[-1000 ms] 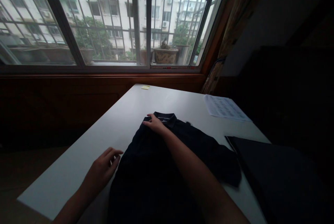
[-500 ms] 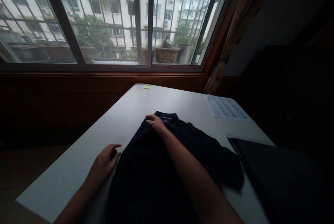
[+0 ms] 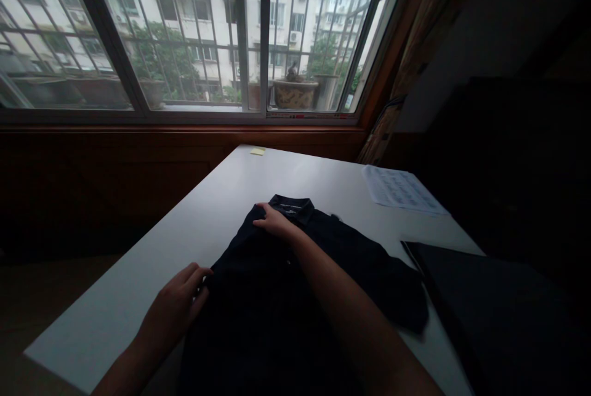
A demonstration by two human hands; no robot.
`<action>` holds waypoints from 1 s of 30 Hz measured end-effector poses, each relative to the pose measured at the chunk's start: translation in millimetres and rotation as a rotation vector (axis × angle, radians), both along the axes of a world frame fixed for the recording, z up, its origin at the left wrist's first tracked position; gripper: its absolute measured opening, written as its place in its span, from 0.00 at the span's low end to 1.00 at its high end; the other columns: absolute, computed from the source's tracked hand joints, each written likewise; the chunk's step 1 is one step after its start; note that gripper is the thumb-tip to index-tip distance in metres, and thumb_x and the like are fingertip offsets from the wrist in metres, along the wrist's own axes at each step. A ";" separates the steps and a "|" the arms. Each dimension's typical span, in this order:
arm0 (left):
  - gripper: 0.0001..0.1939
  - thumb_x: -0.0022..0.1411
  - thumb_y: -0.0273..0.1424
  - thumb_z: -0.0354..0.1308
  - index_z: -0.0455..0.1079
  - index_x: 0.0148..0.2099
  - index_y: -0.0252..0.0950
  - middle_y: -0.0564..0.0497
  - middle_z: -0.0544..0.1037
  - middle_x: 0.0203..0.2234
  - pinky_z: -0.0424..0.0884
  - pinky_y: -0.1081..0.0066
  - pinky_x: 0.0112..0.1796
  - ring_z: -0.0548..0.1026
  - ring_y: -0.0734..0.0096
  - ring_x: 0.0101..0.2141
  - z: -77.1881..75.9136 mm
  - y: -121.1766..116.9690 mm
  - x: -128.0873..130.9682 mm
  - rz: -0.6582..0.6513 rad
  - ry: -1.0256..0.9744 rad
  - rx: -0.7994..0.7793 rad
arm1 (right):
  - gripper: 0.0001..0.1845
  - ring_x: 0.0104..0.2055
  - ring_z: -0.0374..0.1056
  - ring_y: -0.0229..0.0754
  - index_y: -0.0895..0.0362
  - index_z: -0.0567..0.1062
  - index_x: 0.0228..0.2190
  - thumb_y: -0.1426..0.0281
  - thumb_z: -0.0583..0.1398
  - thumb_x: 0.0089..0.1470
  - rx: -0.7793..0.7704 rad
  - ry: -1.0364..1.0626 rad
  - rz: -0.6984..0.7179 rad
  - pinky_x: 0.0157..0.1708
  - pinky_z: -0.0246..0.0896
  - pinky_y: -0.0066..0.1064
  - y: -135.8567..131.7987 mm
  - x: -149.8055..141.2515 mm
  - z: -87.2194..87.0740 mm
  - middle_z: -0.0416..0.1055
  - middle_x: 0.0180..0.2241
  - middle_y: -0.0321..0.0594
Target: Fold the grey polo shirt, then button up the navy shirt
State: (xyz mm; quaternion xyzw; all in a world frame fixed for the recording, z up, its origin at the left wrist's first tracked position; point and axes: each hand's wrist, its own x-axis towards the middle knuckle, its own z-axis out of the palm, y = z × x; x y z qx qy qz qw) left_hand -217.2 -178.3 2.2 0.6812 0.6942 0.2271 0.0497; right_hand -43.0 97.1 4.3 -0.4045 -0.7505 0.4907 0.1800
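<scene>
A dark navy collared shirt (image 3: 252, 316) lies spread on the white table (image 3: 210, 214), its collar toward the window and one short sleeve out to the right. My right hand (image 3: 276, 222) reaches across it and pinches the cloth at the left shoulder, just beside the collar. At the shirt's left edge, lower down, my left hand (image 3: 178, 297) has its thumb and fingers closed on the side of the cloth. My right forearm covers part of the shirt's middle, and the lower end runs out of view.
A dark flat folded item (image 3: 498, 297) lies at the table's right side. Printed sheets (image 3: 404, 189) rest at the far right, and a yellow sticky note (image 3: 257, 151) sits near the far corner. Beyond the table stands a barred window (image 3: 194, 45).
My left hand has come from the bare tabletop beside the shirt onto its left edge and closed on the cloth. My right hand stays at the shoulder by the collar.
</scene>
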 end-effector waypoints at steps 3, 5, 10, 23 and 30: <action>0.14 0.68 0.31 0.48 0.69 0.52 0.41 0.48 0.75 0.40 0.74 0.67 0.35 0.77 0.64 0.35 -6.1 -6.6 -1.9 0.010 0.037 0.017 | 0.38 0.48 0.72 0.48 0.54 0.62 0.63 0.69 0.66 0.53 -0.016 -0.044 -0.036 0.49 0.67 0.37 -6.0 -3.7 4.2 0.74 0.48 0.47; 0.16 0.68 0.30 0.47 0.68 0.55 0.42 0.48 0.75 0.40 0.74 0.67 0.35 0.77 0.64 0.36 -11.2 -9.1 -2.4 0.003 0.044 -0.003 | 0.39 0.41 0.74 0.48 0.56 0.59 0.64 0.68 0.65 0.55 -0.047 -0.080 -0.052 0.43 0.69 0.37 -9.8 -4.7 7.6 0.75 0.46 0.48; 0.17 0.69 0.31 0.47 0.67 0.57 0.43 0.47 0.74 0.41 0.75 0.66 0.36 0.77 0.64 0.35 -18.2 -7.2 -5.4 -0.001 0.003 -0.030 | 0.50 0.35 0.75 0.49 0.54 0.56 0.66 0.55 0.69 0.49 -0.106 -0.125 0.001 0.35 0.71 0.37 -21.0 10.5 18.3 0.75 0.47 0.52; 0.18 0.67 0.27 0.49 0.67 0.57 0.43 0.47 0.73 0.44 0.75 0.61 0.43 0.75 0.60 0.42 -15.1 4.0 -7.0 -0.050 0.041 0.029 | 0.64 0.51 0.73 0.56 0.48 0.52 0.69 0.63 0.76 0.36 -0.108 -0.236 0.302 0.50 0.66 0.42 -72.4 66.8 39.4 0.75 0.50 0.48; 0.21 0.66 0.25 0.48 0.68 0.58 0.44 0.46 0.72 0.41 0.75 0.66 0.35 0.74 0.62 0.37 -15.6 0.1 -7.9 -0.096 0.175 0.037 | 0.56 0.32 0.77 0.47 0.47 0.51 0.69 0.67 0.70 0.44 -0.200 -0.246 0.274 0.31 0.71 0.34 -87.5 80.3 38.7 0.78 0.42 0.44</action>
